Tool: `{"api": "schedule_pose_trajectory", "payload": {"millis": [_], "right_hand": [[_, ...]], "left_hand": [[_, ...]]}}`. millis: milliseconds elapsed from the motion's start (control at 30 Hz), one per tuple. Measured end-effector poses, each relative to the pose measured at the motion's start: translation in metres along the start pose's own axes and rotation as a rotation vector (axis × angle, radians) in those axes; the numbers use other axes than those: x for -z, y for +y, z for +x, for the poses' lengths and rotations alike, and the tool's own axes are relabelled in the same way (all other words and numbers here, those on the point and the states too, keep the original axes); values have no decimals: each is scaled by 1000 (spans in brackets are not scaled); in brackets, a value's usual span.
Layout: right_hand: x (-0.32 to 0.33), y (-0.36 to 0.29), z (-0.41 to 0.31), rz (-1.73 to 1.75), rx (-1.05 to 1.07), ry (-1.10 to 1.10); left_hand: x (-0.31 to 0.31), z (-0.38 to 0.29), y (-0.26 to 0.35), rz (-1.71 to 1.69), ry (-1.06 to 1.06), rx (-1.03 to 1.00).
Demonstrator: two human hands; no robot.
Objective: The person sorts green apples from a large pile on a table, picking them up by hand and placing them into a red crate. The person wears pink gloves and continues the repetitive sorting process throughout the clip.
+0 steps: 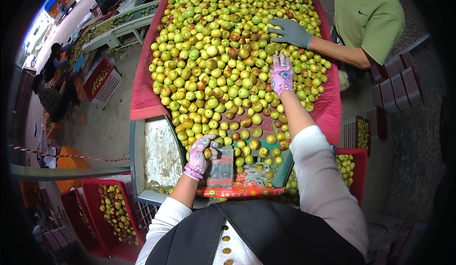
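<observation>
A deep heap of green jujubes (pixel 213 72), some blotched red-brown, spreads over the sorting table before me. My left hand (pixel 198 158), in a pink flowered glove, is at the heap's near left edge. Its fingers curl around a brownish jujube (pixel 207 153), beside a clear plastic-covered block (pixel 220 168). Farther out, my right hand (pixel 282 74), in a matching glove, lies palm down on the fruit with its fingers stretched forward. Nothing shows in its grasp; its palm is hidden. Loose jujubes (pixel 263 152) lie on the chute below my right forearm.
A co-worker's grey-gloved hand (pixel 292 33) rests on the heap just beyond my right hand. Red cloth (pixel 146 101) lines the table's sides. Red crates of jujubes (pixel 93 208) stand at lower left, another crate (pixel 358 172) at right. A metal rail (pixel 71 172) runs leftward.
</observation>
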State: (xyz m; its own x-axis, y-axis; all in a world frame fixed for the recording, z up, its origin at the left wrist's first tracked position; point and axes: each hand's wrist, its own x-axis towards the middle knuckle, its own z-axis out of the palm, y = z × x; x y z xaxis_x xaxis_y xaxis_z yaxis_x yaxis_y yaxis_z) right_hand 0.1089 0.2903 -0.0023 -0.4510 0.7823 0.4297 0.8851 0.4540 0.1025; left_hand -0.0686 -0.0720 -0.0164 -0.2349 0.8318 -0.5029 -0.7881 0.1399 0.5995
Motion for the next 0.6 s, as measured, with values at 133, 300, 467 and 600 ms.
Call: {"api": "schedule_pose_trajectory", "payload": {"millis": [133,300,467,600], "right_hand": [[-1,9,1,189,-15,-94],[10,-2,-23,399,198,-23],[8,38,20,365,-104,20],[-23,105,60,191,-341,-62]], "left_hand": [[5,2,-5,53,21,-39],[8,5,-7,62,-2,-53],[0,-2,-3,46,11,-30],[1,1,-4,77,30,-38]]}}
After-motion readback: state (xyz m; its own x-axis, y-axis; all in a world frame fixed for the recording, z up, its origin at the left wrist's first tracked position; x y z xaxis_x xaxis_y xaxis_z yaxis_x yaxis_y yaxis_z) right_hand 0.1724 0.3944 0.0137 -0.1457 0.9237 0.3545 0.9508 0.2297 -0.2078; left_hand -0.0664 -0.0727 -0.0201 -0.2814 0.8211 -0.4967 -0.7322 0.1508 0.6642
